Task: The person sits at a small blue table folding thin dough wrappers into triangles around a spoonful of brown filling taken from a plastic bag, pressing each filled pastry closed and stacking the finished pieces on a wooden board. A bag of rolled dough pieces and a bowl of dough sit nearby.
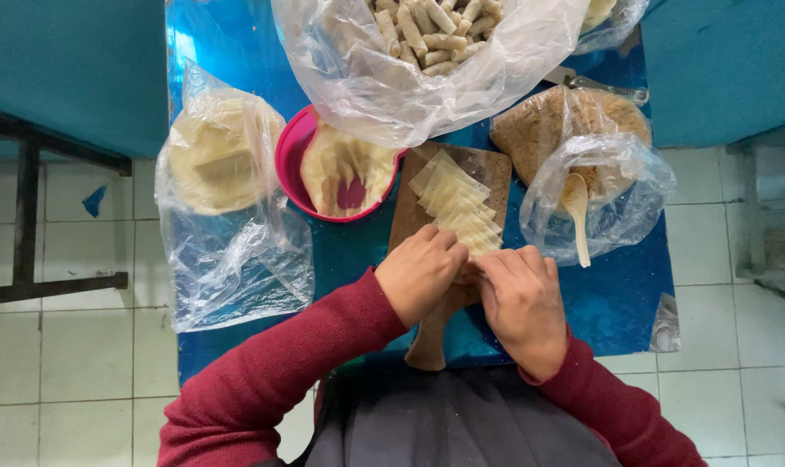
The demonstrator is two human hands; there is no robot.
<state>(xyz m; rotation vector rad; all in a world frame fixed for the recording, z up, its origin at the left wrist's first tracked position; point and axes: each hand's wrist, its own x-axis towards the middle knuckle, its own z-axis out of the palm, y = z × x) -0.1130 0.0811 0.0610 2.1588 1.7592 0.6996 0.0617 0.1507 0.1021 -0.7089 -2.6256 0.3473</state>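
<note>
On the wooden board (488,169), left hand (418,272) and right hand (522,303) meeting, fingers pinched on nearest pale wrapper (472,235)

Table (635,303) runs down frame centre, floor on both sides. Wooden board (488,169) sits centre, handle toward the lower edge. Row of overlapping wrapper sheets (457,203) lies on the board. Left hand (418,272) and right hand (522,298) meet at the lower end of that row, touching each other. Bowl (290,160) just left of the board, dough sheets inside. Bagged stack of wrappers (215,151) further left. Bag of finished rolls (427,35) at top centre, overhanging the bowl. Bagged crumbs (539,130) right of the board; spoon (577,216) in the bag below it.
</note>
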